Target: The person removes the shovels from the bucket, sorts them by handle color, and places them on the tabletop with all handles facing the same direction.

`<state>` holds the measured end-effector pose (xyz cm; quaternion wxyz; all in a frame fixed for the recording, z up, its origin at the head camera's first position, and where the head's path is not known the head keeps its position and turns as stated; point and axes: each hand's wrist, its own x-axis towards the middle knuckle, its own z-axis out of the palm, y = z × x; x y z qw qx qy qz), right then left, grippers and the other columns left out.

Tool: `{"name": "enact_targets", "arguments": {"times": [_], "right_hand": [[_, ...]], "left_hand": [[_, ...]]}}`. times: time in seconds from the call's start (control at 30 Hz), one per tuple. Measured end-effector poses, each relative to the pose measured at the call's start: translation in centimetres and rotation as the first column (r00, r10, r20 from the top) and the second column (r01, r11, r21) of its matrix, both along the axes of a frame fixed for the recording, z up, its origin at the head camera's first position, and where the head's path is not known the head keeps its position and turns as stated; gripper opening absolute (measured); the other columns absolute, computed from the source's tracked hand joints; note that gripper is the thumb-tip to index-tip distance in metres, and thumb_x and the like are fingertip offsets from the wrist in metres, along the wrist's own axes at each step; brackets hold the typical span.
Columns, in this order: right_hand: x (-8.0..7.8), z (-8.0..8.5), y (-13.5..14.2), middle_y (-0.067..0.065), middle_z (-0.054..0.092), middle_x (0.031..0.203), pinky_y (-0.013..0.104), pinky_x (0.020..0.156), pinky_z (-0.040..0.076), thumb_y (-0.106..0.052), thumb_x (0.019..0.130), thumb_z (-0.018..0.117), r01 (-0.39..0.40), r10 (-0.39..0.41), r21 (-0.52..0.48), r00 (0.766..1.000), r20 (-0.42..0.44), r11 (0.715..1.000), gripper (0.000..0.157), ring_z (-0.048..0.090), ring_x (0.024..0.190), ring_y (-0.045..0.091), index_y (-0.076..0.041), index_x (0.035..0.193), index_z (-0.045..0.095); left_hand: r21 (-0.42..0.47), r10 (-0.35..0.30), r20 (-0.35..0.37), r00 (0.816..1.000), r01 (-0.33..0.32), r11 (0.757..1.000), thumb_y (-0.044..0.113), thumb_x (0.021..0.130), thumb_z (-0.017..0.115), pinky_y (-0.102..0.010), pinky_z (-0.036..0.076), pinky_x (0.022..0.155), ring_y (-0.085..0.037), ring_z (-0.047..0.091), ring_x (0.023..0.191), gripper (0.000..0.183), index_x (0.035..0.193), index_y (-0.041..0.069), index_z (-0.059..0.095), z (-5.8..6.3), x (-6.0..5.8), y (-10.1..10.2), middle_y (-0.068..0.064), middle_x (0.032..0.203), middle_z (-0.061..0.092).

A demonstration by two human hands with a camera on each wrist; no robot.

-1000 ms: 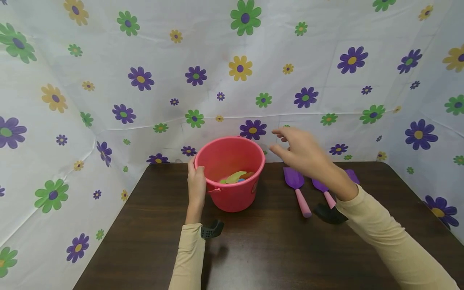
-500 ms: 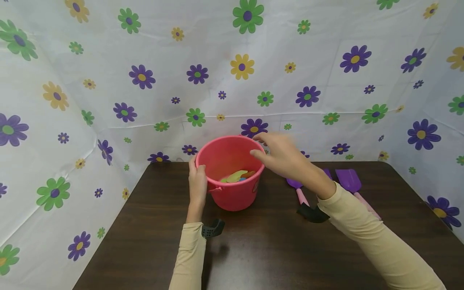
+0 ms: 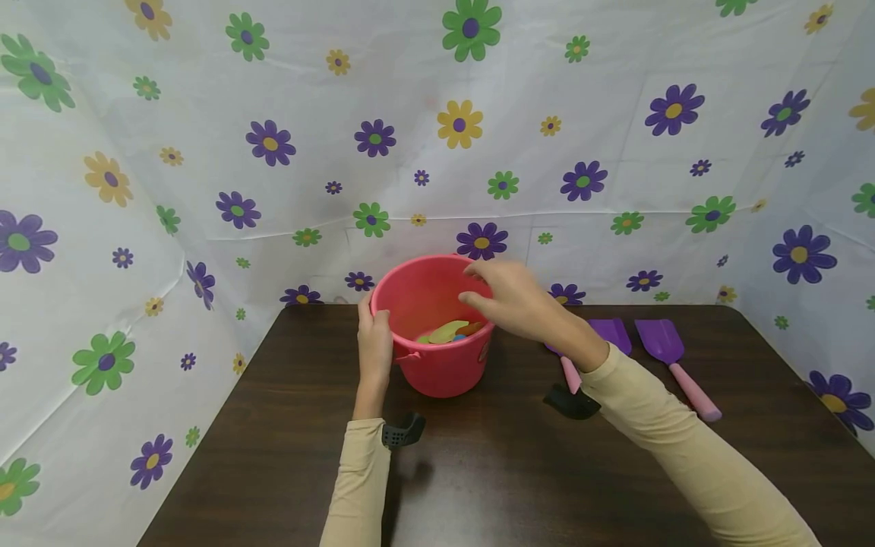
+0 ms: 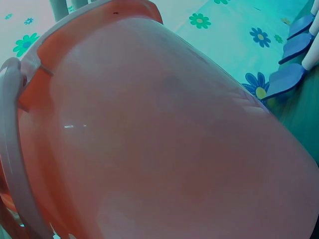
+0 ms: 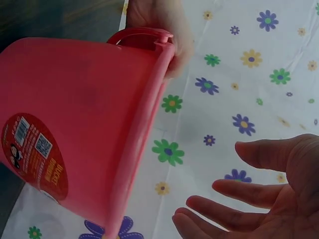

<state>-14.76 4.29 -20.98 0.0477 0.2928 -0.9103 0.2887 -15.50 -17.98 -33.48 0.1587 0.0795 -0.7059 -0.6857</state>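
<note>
A pink-red bucket (image 3: 440,376) stands upright on the dark wooden table, with yellow, orange, blue and green pieces (image 3: 447,332) at its bottom. My left hand (image 3: 374,348) grips the bucket's left rim, thumb on the near side. Over the right rim hovers my right hand (image 3: 516,300), its fingers spread toward the bucket's opening and holding nothing. In the right wrist view, a gap shows between the right hand (image 5: 269,194) and the bucket (image 5: 84,109), which bears a round red label (image 5: 37,162). The left wrist view is mostly filled by the bucket's wall (image 4: 164,134).
Three purple shovels with pink handles lie right of the bucket: the rightmost shovel (image 3: 661,340), the middle shovel (image 3: 611,334) and a third shovel (image 3: 570,372) partly covered by the right arm. A white flowered cloth (image 3: 383,76) hangs behind the table (image 3: 478,471).
My right hand has moved left from above the shovels to the bucket's right rim, uncovering the rightmost shovel. The left hand keeps its grip on the rim, and the bucket stays in place.
</note>
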Motion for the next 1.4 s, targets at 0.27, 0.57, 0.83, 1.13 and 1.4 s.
{"name": "enact_targets", "arguments": {"times": [0.27,0.57,0.83,1.13,1.4], "right_hand": [[-1.2,-0.9,-1.0,0.018,0.070,0.126,0.044,0.093,0.059,-0.016,0.094,0.072,-0.073,0.069,0.051,0.995,0.077,0.996,0.042,0.066,0.116,0.034,0.004,0.131,0.065],[-2.5,-2.3,-1.9,0.018,0.069,0.126,0.044,0.100,0.055,-0.016,0.095,0.071,-0.128,0.120,0.078,0.988,0.096,0.989,0.043,0.063,0.119,0.032,0.006,0.131,0.064],[-3.0,-3.3,-3.0,0.017,0.069,0.125,0.044,0.103,0.053,-0.018,0.095,0.071,-0.168,0.148,0.136,0.978,0.145,0.976,0.045,0.062,0.118,0.032,0.005,0.132,0.063],[-3.7,-4.5,-3.4,0.015,0.073,0.112,0.031,0.082,0.058,-0.017,0.094,0.071,-0.206,0.166,0.187,0.964,0.210,0.961,0.042,0.065,0.086,0.020,0.007,0.128,0.066],[-3.8,-4.7,-3.5,0.019,0.073,0.115,0.030,0.081,0.059,-0.014,0.094,0.071,-0.201,0.149,0.209,0.959,0.239,0.957,0.040,0.065,0.083,0.019,0.007,0.127,0.067]], "left_hand": [[0.008,-0.004,-0.001,1.000,0.004,1.000,0.016,0.103,0.044,-0.056,0.041,0.113,-0.035,0.047,0.138,0.057,0.158,0.011,0.033,0.1,0.1,0.0,-0.012,0.159,0.042],[-0.001,0.001,-0.005,1.000,-0.001,1.000,0.016,0.103,0.044,-0.054,0.042,0.113,-0.035,0.048,0.137,0.055,0.157,0.011,0.034,0.2,0.2,0.1,-0.011,0.159,0.044],[0.005,-0.012,-0.007,1.000,0.012,1.000,0.014,0.103,0.043,-0.056,0.040,0.114,-0.036,0.047,0.138,0.056,0.158,0.010,0.033,0.1,0.2,0.1,-0.012,0.160,0.042],[0.001,-0.002,-0.004,1.000,0.002,1.000,0.014,0.104,0.042,-0.057,0.040,0.114,-0.036,0.047,0.138,0.055,0.158,0.010,0.033,0.1,0.4,0.2,-0.013,0.160,0.042],[-0.003,0.005,-0.012,1.000,-0.005,1.000,0.016,0.103,0.043,-0.058,0.041,0.113,-0.037,0.048,0.136,0.055,0.157,0.010,0.035,0.1,0.4,0.2,-0.013,0.158,0.044]]}}
